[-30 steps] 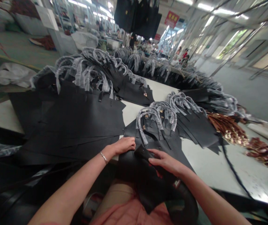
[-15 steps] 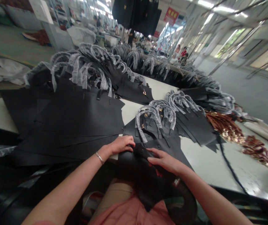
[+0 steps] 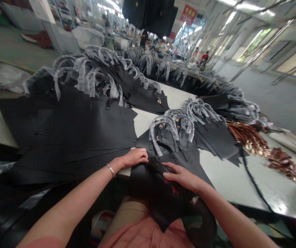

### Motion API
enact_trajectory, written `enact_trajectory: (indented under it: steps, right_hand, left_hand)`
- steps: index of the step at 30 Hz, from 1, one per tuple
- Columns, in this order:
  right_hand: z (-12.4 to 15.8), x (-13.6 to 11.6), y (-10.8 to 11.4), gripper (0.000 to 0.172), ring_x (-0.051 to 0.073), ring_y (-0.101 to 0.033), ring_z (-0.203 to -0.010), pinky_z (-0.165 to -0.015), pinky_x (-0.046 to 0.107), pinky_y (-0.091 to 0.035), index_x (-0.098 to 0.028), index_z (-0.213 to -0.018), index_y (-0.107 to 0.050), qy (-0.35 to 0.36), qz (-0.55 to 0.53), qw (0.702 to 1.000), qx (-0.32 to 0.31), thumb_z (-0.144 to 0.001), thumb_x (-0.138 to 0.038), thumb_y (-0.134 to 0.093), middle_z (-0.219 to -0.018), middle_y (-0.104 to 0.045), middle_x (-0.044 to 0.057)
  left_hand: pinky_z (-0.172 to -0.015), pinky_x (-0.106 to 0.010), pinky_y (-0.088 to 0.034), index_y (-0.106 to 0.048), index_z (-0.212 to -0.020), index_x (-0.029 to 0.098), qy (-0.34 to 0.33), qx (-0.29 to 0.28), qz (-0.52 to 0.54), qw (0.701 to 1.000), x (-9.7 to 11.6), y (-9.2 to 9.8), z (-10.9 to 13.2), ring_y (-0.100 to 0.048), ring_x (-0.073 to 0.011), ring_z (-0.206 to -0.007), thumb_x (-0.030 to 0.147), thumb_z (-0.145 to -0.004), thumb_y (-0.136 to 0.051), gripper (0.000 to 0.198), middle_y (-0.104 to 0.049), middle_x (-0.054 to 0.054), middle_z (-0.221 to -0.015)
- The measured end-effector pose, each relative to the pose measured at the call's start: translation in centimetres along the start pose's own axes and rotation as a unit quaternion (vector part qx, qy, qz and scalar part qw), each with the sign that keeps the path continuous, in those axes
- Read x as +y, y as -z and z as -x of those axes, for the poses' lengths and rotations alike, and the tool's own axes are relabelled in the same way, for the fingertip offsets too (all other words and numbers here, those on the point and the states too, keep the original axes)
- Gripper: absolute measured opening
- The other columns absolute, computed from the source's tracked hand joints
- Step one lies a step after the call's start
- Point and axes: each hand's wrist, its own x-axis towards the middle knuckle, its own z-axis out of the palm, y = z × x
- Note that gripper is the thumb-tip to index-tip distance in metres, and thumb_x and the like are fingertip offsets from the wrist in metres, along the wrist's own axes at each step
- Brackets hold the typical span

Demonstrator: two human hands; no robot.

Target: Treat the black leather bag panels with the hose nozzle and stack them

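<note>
My left hand point(image 3: 136, 156), a bracelet at its wrist, is closed at the left edge of a folded black leather piece point(image 3: 163, 199); whatever its fingertips pinch is too small to make out. The thumb and fingers of my right hand point(image 3: 180, 175) grip the same piece, which hangs over the table edge onto my lap, with a curved black part at its lower right. Just beyond my hands lie black panels point(image 3: 186, 160) with plastic-wrapped handles point(image 3: 164, 120) and small gold buckles.
A wide stack of black panels point(image 3: 85, 120) covers the left side. More wrapped handles point(image 3: 246, 110) line the back right. Brown straps with gold metal ends point(image 3: 256, 139) lie on the white table point(image 3: 225, 179) at right, near a black cord point(image 3: 253, 182). Black pieces hang overhead.
The fingers of my left hand have curled in more closely at the leather's edge. My right hand stays nearly in place on the piece. The view has shifted slightly.
</note>
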Motion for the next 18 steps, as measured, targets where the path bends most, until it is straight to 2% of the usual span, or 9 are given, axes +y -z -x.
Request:
enact_trajectory:
  steps: [5, 8, 10, 12, 14, 18]
  right_hand:
    - [-0.5, 0.1, 0.1, 0.073, 0.01, -0.055, -0.046, -0.044, 0.024, -0.046, -0.022, -0.141, -0.036, 0.008, -0.008, 1.0, -0.006, -0.078, -0.047, -0.064, -0.076, -0.06, -0.002]
    - [-0.5, 0.1, 0.1, 0.067, 0.01, -0.055, -0.045, -0.043, 0.025, -0.046, -0.022, -0.14, -0.038, 0.014, -0.004, 1.0, -0.011, -0.081, -0.043, -0.062, -0.077, -0.06, -0.001]
    - [-0.5, 0.1, 0.1, 0.064, 0.01, -0.055, -0.045, -0.043, 0.024, -0.046, -0.023, -0.139, -0.039, 0.014, -0.005, 1.0, -0.014, -0.082, -0.041, -0.062, -0.076, -0.06, -0.002]
    - [-0.4, 0.1, 0.3, 0.063, 0.01, -0.055, -0.044, -0.042, 0.024, -0.046, -0.024, -0.139, -0.04, 0.011, -0.011, 1.0, -0.019, -0.083, -0.041, -0.063, -0.076, -0.06, -0.002]
    - [-0.4, 0.1, 0.7, 0.063, 0.01, -0.056, -0.044, -0.041, 0.023, -0.045, -0.024, -0.138, -0.04, 0.006, -0.02, 0.999, -0.033, -0.082, -0.041, -0.064, -0.076, -0.061, -0.002]
    - [-1.1, -0.7, 1.0, 0.065, 0.011, -0.057, -0.041, -0.037, 0.021, -0.043, -0.022, -0.139, -0.036, -0.021, -0.024, 0.997, -0.07, -0.083, -0.042, -0.063, -0.074, -0.064, 0.0]
  left_hand:
    - [-0.068, -0.021, -0.04, -0.064, -0.074, 0.018, 0.034, 0.03, 0.074, 0.996, -0.2, 0.3, 0.0, -0.054, -0.0116, -0.072, 0.039, -0.086, -0.055, 0.026, -0.058, 0.001, -0.079]
    - [-0.064, -0.022, -0.042, -0.062, -0.076, 0.016, 0.085, 0.117, 0.14, 0.98, 0.2, -0.1, 0.9, -0.055, -0.0113, -0.067, 0.04, -0.09, -0.048, 0.031, -0.057, 0.0, -0.078]
    - [-0.064, -0.024, -0.044, -0.062, -0.078, 0.015, 0.105, 0.186, 0.138, 0.967, 1.0, -1.1, 2.0, -0.056, -0.012, -0.067, 0.038, -0.092, -0.048, 0.03, -0.059, -0.001, -0.079]
    - [-0.071, -0.025, -0.045, -0.064, -0.078, 0.017, 0.059, 0.203, 0.079, 0.974, 2.3, -2.9, 3.4, -0.058, -0.0141, -0.076, 0.035, -0.091, -0.053, 0.025, -0.062, -0.002, -0.081]
    - [-0.076, -0.027, -0.044, -0.067, -0.08, 0.018, -0.017, 0.188, -0.008, 0.982, 3.7, -5.0, 4.6, -0.058, -0.0155, -0.082, 0.031, -0.092, -0.054, 0.022, -0.065, -0.003, -0.082]
    - [-0.065, -0.028, -0.043, -0.07, -0.08, 0.02, -0.067, 0.222, -0.162, 0.959, 5.0, -7.7, 5.2, -0.054, -0.0157, -0.072, 0.029, -0.092, -0.052, 0.023, -0.061, -0.003, -0.071]
